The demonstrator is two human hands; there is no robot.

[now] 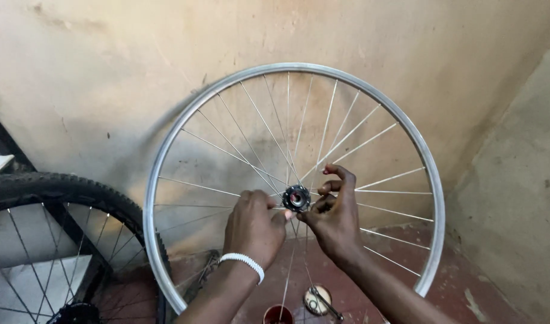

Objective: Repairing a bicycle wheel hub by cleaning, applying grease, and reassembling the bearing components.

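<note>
A bare silver wheel rim (pixel 167 144) is stood upright before a stained wall (pixel 107 72), its hub (pixel 296 197) at the centre of the scene. The hub is met from the left by the left hand (pixel 254 225), whose grip is closed with the fingertips pressed to it; whether a small part is pinched there cannot be told. From the right, the right hand (pixel 335 216) is set against the hub, its grip half spread. A tyred wheel (pixel 53 186) is seen at the near left, and small round tins (pixel 316 300) lie on the red floor (pixel 467 282).
</note>
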